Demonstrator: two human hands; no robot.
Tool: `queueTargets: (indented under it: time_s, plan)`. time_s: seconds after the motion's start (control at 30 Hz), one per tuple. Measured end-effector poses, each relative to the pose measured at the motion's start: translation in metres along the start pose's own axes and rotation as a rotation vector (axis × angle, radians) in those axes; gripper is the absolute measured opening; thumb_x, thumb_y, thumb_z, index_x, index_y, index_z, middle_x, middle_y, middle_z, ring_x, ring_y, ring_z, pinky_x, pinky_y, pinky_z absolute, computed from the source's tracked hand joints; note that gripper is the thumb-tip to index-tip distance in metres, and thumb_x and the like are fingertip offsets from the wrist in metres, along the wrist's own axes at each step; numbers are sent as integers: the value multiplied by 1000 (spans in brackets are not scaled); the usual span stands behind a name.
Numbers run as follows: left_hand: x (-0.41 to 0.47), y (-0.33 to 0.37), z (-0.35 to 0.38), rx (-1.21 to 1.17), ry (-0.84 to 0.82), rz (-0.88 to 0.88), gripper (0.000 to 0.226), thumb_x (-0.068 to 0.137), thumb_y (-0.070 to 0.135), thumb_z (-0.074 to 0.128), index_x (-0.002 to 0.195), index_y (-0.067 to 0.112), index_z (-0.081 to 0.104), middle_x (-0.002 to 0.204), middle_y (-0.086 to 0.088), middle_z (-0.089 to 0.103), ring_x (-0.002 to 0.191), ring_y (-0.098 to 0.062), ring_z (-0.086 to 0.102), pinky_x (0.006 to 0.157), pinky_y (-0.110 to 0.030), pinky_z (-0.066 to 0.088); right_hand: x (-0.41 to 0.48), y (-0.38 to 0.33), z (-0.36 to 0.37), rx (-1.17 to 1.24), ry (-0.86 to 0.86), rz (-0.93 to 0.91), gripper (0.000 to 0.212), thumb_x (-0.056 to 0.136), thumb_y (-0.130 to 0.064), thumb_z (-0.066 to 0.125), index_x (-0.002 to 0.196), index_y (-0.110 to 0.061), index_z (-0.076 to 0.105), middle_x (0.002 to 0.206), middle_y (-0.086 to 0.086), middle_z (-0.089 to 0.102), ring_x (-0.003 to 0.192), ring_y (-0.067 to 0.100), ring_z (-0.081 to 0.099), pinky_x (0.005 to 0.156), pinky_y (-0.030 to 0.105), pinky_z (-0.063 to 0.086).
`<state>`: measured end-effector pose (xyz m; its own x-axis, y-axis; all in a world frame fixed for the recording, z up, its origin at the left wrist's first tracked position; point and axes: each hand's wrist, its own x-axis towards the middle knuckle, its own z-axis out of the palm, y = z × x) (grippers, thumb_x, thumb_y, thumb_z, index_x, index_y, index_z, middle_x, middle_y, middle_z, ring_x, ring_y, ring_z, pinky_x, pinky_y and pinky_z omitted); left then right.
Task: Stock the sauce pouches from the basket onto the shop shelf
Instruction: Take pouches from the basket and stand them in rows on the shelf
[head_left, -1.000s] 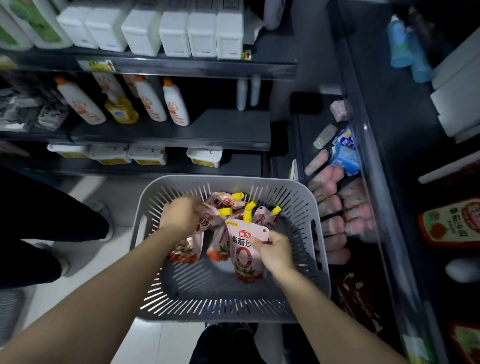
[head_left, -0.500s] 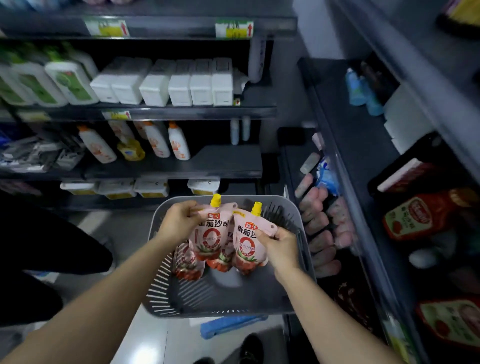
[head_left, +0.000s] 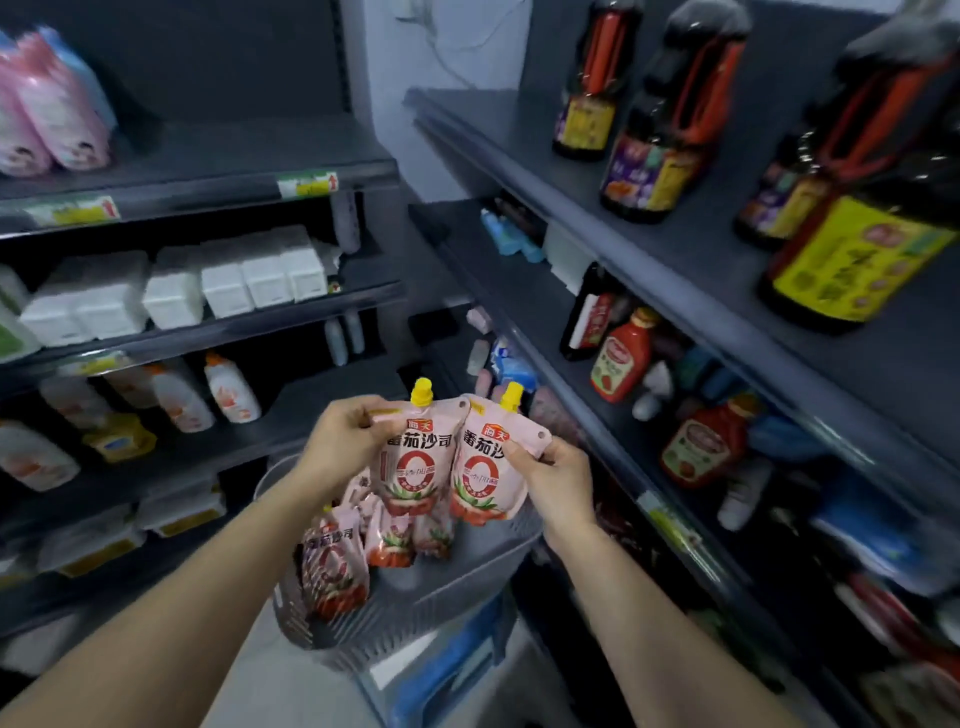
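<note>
Two pink sauce pouches with yellow caps are held upright side by side above the grey basket (head_left: 457, 582). My left hand (head_left: 343, 441) pinches the top left corner of the left pouch (head_left: 415, 457). My right hand (head_left: 558, 478) grips the right edge of the right pouch (head_left: 485, 470). Several more pouches (head_left: 335, 564) lie in the basket below, partly hidden by the held ones. The shop shelf (head_left: 597, 358) with red sauce bottles runs along the right.
Dark soy sauce bottles (head_left: 670, 130) stand on the upper right shelf. Red ketchup bottles (head_left: 621, 356) sit on the shelf below. White boxes (head_left: 228, 283) and lotion bottles (head_left: 231, 389) fill the left shelving. A blue stool (head_left: 452, 670) shows under the basket.
Both hands lifted one pouch each out of the basket and raised them. My view tilted up toward the right shelves.
</note>
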<state>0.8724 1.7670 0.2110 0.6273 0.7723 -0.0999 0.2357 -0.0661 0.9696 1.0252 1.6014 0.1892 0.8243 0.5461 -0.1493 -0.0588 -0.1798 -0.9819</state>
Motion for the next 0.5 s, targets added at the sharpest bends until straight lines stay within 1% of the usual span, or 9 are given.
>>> queueTargets:
  time_s: [0.07, 0.1, 0.17, 0.2, 0.27, 0.33, 0.4, 0.47, 0.5]
  plan:
    - [-4, 20, 11, -21, -85, 37, 31, 87, 3, 65, 79, 30, 77, 82, -9, 74, 80, -27, 68, 82, -53, 53, -17, -15, -23, 32, 42, -12, 13, 80, -11, 74, 76, -23, 74, 83, 0, 76, 79, 17, 72, 71, 33, 58]
    - [-7, 30, 18, -32, -124, 50, 28, 87, 3, 65, 81, 28, 77, 85, -12, 75, 82, -30, 68, 83, -54, 52, -25, -22, -36, 48, 69, -16, 15, 81, -7, 73, 75, -21, 72, 81, 0, 75, 75, 15, 71, 65, 30, 57]
    - [-13, 49, 35, -39, -186, 89, 27, 87, 2, 64, 81, 25, 77, 84, -9, 75, 80, -28, 69, 81, -48, 54, -42, -37, -61, 70, 127, -50, 17, 82, -3, 71, 70, -15, 68, 73, -1, 73, 67, 13, 69, 57, 26, 55]
    - [-16, 59, 46, -40, -214, 113, 26, 88, 1, 63, 83, 24, 76, 83, -7, 75, 79, -23, 69, 80, -43, 55, -50, -43, -75, 71, 159, -69, 14, 83, -4, 71, 72, -12, 68, 74, 2, 73, 68, 16, 69, 59, 29, 57]
    - [-26, 76, 68, -55, -279, 159, 22, 88, -2, 62, 90, 17, 73, 79, -1, 75, 76, -16, 68, 73, -29, 56, -67, -53, -101, 65, 216, -91, 1, 83, -6, 71, 82, -5, 71, 84, 10, 74, 79, 25, 72, 70, 40, 61]
    - [-37, 93, 92, -80, -339, 192, 20, 87, -5, 61, 96, 10, 71, 73, 5, 74, 73, -14, 67, 65, -19, 55, -84, -57, -128, 58, 291, -105, 10, 82, -9, 72, 84, 1, 71, 86, 16, 74, 84, 32, 72, 75, 48, 60]
    - [-51, 109, 116, -93, -391, 217, 20, 87, -7, 59, 100, 5, 69, 66, 7, 73, 68, -10, 66, 59, -16, 54, -102, -62, -156, 83, 348, -114, 18, 81, -12, 74, 82, 5, 68, 86, 19, 74, 84, 36, 71, 75, 54, 59]
    - [-69, 126, 140, -106, -443, 246, 22, 87, -9, 58, 103, 3, 67, 64, 8, 72, 59, -2, 66, 55, -14, 53, -124, -67, -185, 99, 409, -126, 20, 80, -11, 75, 84, 7, 67, 88, 20, 73, 85, 37, 71, 76, 53, 59]
    - [-79, 134, 153, -110, -468, 263, 23, 86, -9, 58, 104, 3, 67, 66, 6, 74, 58, -1, 66, 55, -14, 53, -136, -69, -200, 100, 438, -137, 19, 81, -11, 75, 84, 6, 69, 88, 20, 74, 85, 36, 71, 76, 52, 59]
